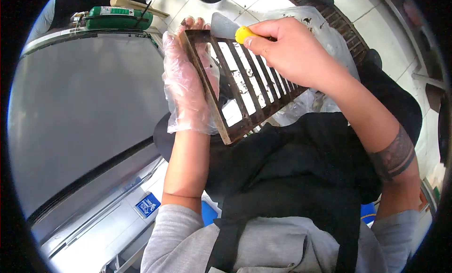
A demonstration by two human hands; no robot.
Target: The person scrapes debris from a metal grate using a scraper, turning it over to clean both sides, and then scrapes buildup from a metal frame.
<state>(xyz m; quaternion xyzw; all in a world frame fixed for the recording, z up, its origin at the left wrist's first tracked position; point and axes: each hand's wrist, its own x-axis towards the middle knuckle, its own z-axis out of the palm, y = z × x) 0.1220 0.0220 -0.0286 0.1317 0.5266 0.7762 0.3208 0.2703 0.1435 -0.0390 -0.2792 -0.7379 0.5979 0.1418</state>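
Observation:
My left hand (pixel 186 87), in a clear plastic glove, grips the left side of a dark, dirty slatted metal grate (pixel 262 114), which is tilted above my lap. Its fingertips show past the far left corner. In my bare right hand (pixel 299 51) is a scraper (pixel 223 26) with a flat metal blade and a yellow handle end. The blade lies at the grate's far edge, close to my left fingertips. My right hand covers part of the grate's far right side, and dark flakes show between the slats.
A clear plastic bag (pixel 341 44) with dark bits lies behind the grate. Beyond it, another dark slatted grate (pixel 346 30) rests on the tiled floor. At left stands a large grey panel (pixel 84 98), with a green cylinder (pixel 120 19) past its far edge.

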